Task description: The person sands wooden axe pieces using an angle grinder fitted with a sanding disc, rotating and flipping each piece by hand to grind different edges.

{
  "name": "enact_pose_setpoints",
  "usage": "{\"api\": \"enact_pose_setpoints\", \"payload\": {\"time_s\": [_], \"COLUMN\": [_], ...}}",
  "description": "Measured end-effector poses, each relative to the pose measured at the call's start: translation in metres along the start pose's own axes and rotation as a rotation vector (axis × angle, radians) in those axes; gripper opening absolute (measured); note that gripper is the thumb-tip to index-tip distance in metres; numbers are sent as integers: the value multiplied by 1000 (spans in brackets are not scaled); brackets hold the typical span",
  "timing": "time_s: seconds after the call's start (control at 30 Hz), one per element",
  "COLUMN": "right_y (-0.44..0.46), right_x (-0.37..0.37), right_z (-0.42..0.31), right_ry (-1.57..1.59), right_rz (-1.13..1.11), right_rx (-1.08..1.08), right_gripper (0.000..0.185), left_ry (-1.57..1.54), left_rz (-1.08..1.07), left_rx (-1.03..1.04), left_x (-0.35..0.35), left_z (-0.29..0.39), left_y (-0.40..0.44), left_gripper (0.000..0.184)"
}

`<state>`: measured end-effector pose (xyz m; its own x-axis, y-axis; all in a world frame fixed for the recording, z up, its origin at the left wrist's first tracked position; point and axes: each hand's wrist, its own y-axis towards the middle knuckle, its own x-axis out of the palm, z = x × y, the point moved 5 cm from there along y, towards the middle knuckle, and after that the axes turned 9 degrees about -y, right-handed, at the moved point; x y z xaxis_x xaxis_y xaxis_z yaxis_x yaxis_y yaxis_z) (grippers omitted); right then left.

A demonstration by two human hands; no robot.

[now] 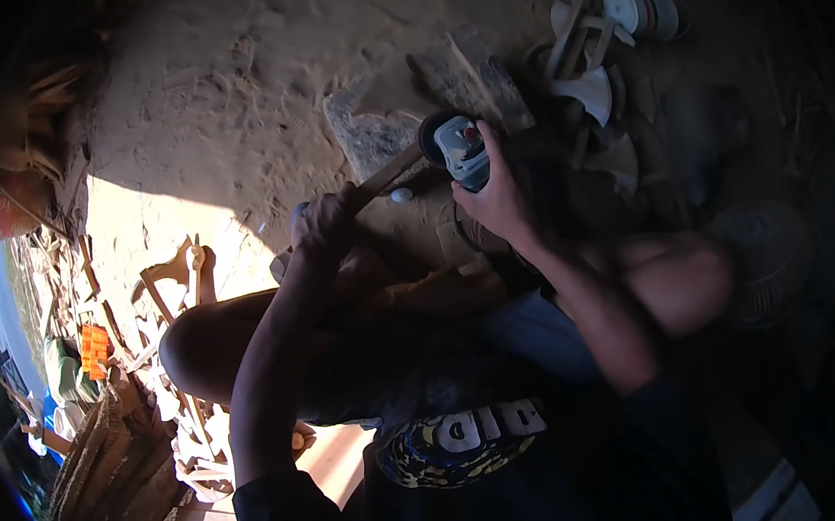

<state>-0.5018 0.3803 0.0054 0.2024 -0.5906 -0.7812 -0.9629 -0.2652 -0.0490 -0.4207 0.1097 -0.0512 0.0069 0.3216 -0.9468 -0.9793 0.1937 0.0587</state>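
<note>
My left hand (pixel 319 228) is closed round a wooden stick (pixel 387 175) that slants up to the right. My right hand (pixel 499 197) grips an angle grinder (pixel 462 151) with a pale head. Its dark round disc (pixel 432 139) is at the far end of the stick; whether they touch I cannot tell. Behind them on the sandy ground lies a worn board (pixel 364 125), with brown wood over part of it. A small pale oval thing (pixel 401 195) lies below the stick. Both forearms reach over my crossed legs.
At the upper right lie axe-shaped wooden pieces (pixel 587 93) beside pale round containers (pixel 623 10). A round wire-guarded thing (pixel 764 252) stands dimly at right. Wood scraps (pixel 199 447), an orange object (pixel 95 352) and rough bark-like slabs (pixel 86 468) crowd the sunlit left side.
</note>
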Motion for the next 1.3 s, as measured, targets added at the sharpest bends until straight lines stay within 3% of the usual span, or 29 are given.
{"api": "enact_pose_setpoints", "payload": {"time_s": [0.13, 0.23, 0.33, 0.43, 0.53, 0.73, 0.83, 1.03, 1.3], "right_y": [11, 16, 17, 20, 23, 29, 30, 34, 36], "right_x": [7, 2, 2, 12, 8, 0, 3, 6, 6], "right_z": [19, 17, 18, 28, 32, 29, 32, 47, 51], "right_ry": [20, 57, 26, 16, -34, -26, -2, 8, -35], "right_rz": [140, 122, -44, 19, 155, 37, 55, 165, 89], "right_rx": [-78, -68, 73, 51, -47, 45, 53, 13, 106], "right_gripper": [88, 89, 89, 89, 90, 90, 89, 89, 90], "left_ry": [-26, -42, 58, 39, -28, -50, -56, -48, -24], "left_rz": [73, 115, 194, 279, 130, 133, 211, 108, 223], "left_rx": [65, 111, 87, 148, 161, 130, 131, 127, 154], "left_x": [-7, -5, 2, -3, -21, -14, -11, -8, -2], "left_z": [6, 4, 2, 2, 15, 9, 5, 3, -1], "left_y": [2, 2, 1, -3, 7, 5, 1, 2, -4], "left_gripper": [34, 28, 24, 25, 28, 31, 33, 34, 28]}}
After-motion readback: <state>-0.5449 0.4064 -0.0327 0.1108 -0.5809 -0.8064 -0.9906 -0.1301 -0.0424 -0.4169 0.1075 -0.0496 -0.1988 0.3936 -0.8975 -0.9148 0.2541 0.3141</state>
